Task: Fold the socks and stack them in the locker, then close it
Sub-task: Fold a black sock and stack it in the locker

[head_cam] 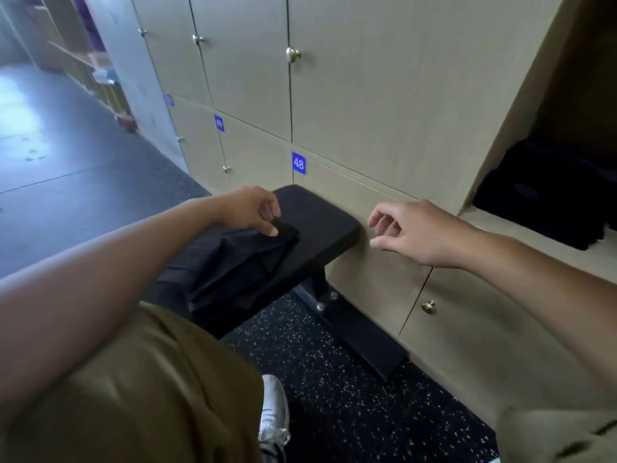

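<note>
My left hand (pixel 248 210) pinches the top of the black socks (pixel 247 262) heaped on the near bench (pixel 320 218), their length running back toward me, while my right hand (pixel 410 233) hovers loose and empty between them and the open locker (pixel 534 225) far right.

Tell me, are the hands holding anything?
The left hand pinches the top edge of the black fabric socks on the black padded bench. The right hand holds nothing.
</note>
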The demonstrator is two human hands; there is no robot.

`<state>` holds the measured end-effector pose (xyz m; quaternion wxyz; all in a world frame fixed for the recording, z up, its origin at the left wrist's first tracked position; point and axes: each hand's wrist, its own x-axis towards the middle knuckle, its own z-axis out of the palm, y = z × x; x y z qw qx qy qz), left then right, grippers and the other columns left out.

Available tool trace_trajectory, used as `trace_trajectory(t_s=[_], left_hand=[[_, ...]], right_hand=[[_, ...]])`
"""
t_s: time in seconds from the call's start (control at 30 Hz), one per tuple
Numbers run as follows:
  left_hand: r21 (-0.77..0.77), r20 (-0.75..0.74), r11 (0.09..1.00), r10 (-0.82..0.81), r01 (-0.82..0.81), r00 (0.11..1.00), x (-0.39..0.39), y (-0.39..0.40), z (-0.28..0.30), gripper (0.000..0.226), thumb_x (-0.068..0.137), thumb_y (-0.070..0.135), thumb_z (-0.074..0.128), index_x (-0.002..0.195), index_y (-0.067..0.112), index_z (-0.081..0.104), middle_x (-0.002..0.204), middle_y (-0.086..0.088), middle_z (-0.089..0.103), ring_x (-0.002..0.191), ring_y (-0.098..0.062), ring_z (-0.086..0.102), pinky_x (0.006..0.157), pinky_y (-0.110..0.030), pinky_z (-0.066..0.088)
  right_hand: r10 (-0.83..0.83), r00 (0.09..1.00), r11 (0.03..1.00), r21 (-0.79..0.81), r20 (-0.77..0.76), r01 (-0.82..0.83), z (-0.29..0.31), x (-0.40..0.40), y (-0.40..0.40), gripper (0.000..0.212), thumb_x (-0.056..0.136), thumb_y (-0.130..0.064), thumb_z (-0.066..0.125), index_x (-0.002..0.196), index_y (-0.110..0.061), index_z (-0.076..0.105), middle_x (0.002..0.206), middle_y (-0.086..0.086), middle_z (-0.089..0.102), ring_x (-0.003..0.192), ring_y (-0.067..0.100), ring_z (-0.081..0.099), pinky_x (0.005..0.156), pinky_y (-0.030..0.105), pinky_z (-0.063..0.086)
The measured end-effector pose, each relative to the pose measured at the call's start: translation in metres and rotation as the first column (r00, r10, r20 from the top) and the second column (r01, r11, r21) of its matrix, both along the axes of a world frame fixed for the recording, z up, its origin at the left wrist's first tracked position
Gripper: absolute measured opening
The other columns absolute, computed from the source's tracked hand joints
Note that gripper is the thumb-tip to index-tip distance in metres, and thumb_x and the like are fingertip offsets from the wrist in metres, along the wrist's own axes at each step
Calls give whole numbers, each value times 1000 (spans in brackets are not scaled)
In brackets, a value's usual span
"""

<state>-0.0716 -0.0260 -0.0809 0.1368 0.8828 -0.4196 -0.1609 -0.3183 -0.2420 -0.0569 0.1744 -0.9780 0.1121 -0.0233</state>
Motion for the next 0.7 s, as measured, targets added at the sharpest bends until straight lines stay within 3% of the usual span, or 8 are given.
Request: trace_trajectory(t_s=[0.17, 0.3, 0.4, 0.47, 0.6, 0.7], left_hand=[[168, 18, 982, 78, -80, 997, 16, 22, -10, 66, 81, 40, 84, 135, 12, 56, 130, -5, 62, 117, -26, 59, 101, -35, 44], [294, -47, 953, 98, -80, 994, 20, 27, -17, 75, 80, 49, 81, 136, 8, 52, 129, -6, 60, 118, -29, 58, 106, -44, 46], [322, 0, 944, 72, -68, 997, 25, 26, -21, 57, 79, 55, 80, 107, 9, 63, 103, -2, 65, 95, -24, 61, 91, -38, 49], [341, 44, 939, 32, -45, 999, 25, 23, -21, 49, 86, 51, 75, 92, 3, 65, 90, -6, 63, 84, -24, 58, 78, -32, 42], [338, 81, 941, 1, -28, 997, 16, 14, -23, 34, 97, 32, 68, 111, 1, 71, 109, -11, 69, 107, -30, 63, 83, -30, 43], [280, 100, 960, 6, -33, 995, 15, 13, -16, 28, 97, 27, 66, 108, 1, 70, 103, -10, 66, 105, -31, 62, 81, -30, 42]], right_hand=[[54, 998, 998, -42, -22, -54, -8, 31, 14, 24, 92, -40, 70, 112, -32, 60, 104, -13, 65, 85, 8, 58, 86, 34, 51], [81, 996, 995, -50, -49, -83, -13, 47, 23, 26, 93, -40, 70, 115, -31, 59, 104, -12, 63, 86, 10, 59, 87, 37, 52], [89, 994, 994, -58, -66, -92, -15, 52, 29, 27, 93, -41, 69, 116, -29, 59, 104, -12, 62, 88, 12, 60, 87, 37, 52], [93, 993, 993, -67, -78, -98, -16, 55, 32, 27, 94, -40, 68, 116, -29, 59, 105, -12, 62, 88, 12, 60, 87, 36, 52], [93, 991, 993, -65, -96, -99, -20, 55, 33, 26, 93, -41, 68, 115, -29, 59, 104, -13, 62, 87, 10, 60, 86, 36, 53], [81, 992, 996, -33, -92, -85, -22, 56, 33, 26, 93, -40, 69, 114, -29, 60, 101, -14, 62, 84, 7, 59, 85, 34, 52]])
